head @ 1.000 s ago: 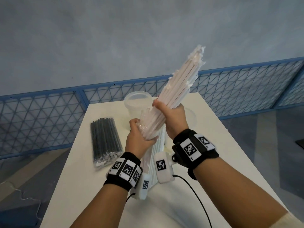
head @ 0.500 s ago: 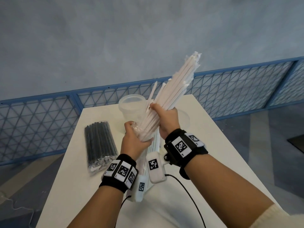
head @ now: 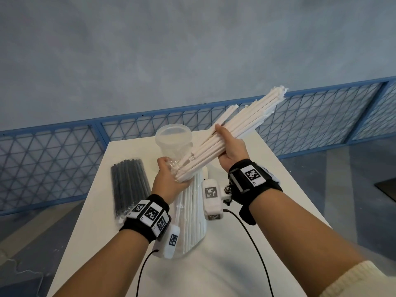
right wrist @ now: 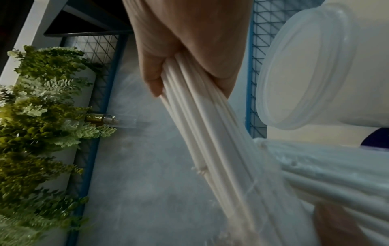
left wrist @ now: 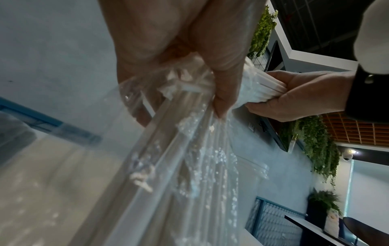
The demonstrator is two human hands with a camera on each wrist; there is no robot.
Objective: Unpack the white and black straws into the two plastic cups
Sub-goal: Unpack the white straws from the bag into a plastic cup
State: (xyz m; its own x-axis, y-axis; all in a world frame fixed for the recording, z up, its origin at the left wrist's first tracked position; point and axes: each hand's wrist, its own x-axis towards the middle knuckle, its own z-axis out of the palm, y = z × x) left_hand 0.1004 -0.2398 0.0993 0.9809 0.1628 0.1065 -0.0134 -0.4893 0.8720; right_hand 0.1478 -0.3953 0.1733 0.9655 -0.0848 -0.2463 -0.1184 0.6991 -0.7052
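My right hand (head: 232, 151) grips a bundle of white straws (head: 246, 123) that slants up to the right above the table. My left hand (head: 171, 181) grips the mouth of the clear plastic bag (head: 190, 215), where the bundle's lower ends still sit. The bag hangs down to the table with more white straws inside. In the left wrist view my fingers (left wrist: 221, 83) pinch the crinkled bag. The right wrist view shows the straws (right wrist: 200, 116) running out of my fist. One clear plastic cup (head: 173, 136) stands just behind the hands. A sealed pack of black straws (head: 128, 183) lies to the left.
The white table (head: 235, 264) is narrow, with floor dropping off on both sides. A blue mesh fence (head: 64, 157) runs behind its far edge. Two black cables (head: 252, 243) trail from the wrist cameras across the near tabletop.
My right hand has swung the white straw bundle from steep to a lower slant, moving right and away. The left hand stayed on the bag's mouth.
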